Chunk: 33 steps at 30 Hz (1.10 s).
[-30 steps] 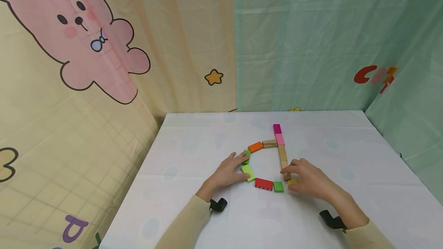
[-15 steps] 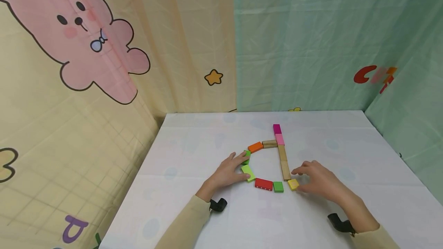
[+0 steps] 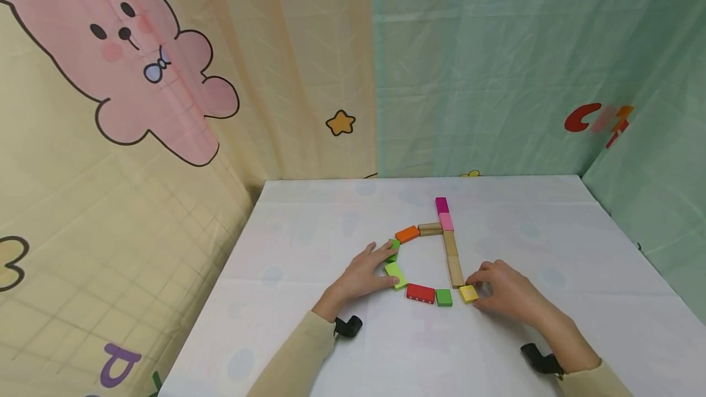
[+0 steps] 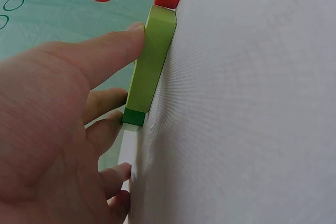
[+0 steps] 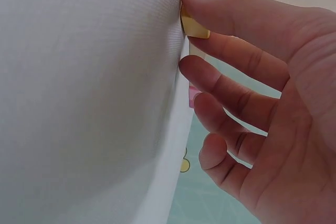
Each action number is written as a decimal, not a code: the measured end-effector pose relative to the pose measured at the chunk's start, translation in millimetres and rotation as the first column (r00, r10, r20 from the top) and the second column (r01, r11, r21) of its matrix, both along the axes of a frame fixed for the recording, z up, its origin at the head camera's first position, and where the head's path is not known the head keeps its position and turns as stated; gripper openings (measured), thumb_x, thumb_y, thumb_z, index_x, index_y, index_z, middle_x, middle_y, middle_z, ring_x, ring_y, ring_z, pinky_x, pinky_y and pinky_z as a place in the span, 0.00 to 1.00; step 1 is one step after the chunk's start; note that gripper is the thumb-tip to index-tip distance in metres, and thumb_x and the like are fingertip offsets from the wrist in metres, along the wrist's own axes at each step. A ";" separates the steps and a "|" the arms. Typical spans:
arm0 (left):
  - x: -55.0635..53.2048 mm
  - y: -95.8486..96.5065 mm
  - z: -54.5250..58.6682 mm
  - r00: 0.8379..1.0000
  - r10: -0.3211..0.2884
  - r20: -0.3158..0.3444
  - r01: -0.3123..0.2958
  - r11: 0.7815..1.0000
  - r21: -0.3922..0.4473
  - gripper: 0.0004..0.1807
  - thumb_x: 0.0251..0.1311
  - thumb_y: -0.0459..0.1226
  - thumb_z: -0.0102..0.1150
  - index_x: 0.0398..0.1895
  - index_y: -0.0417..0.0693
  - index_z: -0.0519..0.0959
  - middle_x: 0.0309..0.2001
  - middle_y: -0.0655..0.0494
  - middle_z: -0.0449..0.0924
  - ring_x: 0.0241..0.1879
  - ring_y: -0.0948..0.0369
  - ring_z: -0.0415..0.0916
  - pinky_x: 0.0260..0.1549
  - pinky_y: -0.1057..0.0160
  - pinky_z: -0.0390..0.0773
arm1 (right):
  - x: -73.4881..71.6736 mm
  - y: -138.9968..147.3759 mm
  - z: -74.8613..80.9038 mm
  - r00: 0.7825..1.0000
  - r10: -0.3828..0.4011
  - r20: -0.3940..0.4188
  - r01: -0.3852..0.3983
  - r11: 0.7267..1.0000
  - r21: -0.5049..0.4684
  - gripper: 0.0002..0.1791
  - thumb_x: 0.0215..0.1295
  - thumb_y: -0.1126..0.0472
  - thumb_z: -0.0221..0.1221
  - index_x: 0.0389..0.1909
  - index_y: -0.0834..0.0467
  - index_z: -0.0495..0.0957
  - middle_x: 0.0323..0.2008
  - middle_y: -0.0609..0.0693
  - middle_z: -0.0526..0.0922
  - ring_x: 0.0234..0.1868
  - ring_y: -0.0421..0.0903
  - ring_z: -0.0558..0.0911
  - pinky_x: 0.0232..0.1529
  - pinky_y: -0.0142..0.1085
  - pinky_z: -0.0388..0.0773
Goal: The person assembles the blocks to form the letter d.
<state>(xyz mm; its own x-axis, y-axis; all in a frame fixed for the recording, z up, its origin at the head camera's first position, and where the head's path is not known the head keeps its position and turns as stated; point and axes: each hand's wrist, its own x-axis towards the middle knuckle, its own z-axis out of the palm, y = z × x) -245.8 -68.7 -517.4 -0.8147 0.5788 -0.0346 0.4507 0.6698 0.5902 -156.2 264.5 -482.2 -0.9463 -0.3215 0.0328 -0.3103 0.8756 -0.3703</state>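
On the table, small coloured blocks form a loop beside a straight upright row. My left hand (image 3: 361, 274) rests at the loop's left side, its thumb on a lime-green block (image 4: 152, 59) and a fingertip on a darker green block (image 3: 394, 251). Its fingers look relaxed in the left wrist view. At the row's lower end my right hand (image 3: 510, 293) pinches a yellow block (image 3: 469, 294) between thumb and index finger; the other fingers are loosely bent. A small green block (image 3: 444, 298) lies left of the yellow one, with a gap between them.
Two plain wooden blocks (image 3: 453, 259) make up the row's lower part, below a pink block (image 3: 446, 222) and a magenta block (image 3: 442, 205). A red block (image 3: 420, 293), an orange block (image 3: 407, 234) and a wooden piece (image 3: 430, 230) belong to the loop. Patterned curtains (image 3: 309, 66) surround the table.
My right hand has shifted right, uncovering the row's lower end and the yellow block. Its index finger has since closed in on that block. My left hand stays where it was.
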 end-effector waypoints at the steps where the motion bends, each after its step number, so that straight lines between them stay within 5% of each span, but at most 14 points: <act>1: 0.0 0.1 0.5 1.000 -0.001 0.000 0.001 1.000 -0.001 0.40 0.64 0.58 0.62 0.77 0.64 0.62 0.79 0.70 0.49 0.79 0.50 0.39 0.69 0.34 0.51 | 0.0 0.0 0.0 1.000 -0.003 0.002 0.003 1.000 0.001 0.18 0.45 0.58 0.78 0.40 0.48 0.89 0.34 0.40 0.76 0.36 0.43 0.70 0.32 0.37 0.72; 33: -0.1 0.0 3.8 1.000 -0.008 0.006 0.008 1.000 0.000 0.40 0.64 0.57 0.62 0.78 0.63 0.62 0.79 0.68 0.50 0.79 0.50 0.39 0.69 0.35 0.50 | 3.8 -7.2 9.4 1.000 -0.018 0.025 0.018 0.999 0.033 0.17 0.45 0.54 0.79 0.37 0.50 0.88 0.29 0.38 0.76 0.36 0.43 0.73 0.33 0.39 0.75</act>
<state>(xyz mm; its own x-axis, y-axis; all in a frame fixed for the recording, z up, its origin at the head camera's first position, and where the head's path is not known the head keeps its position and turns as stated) -245.9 -68.6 -513.6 -0.8099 0.5853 -0.0400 0.4523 0.6664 0.5928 -152.5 257.4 -472.8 -0.9523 -0.3050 -0.0018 -0.2852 0.8927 -0.3490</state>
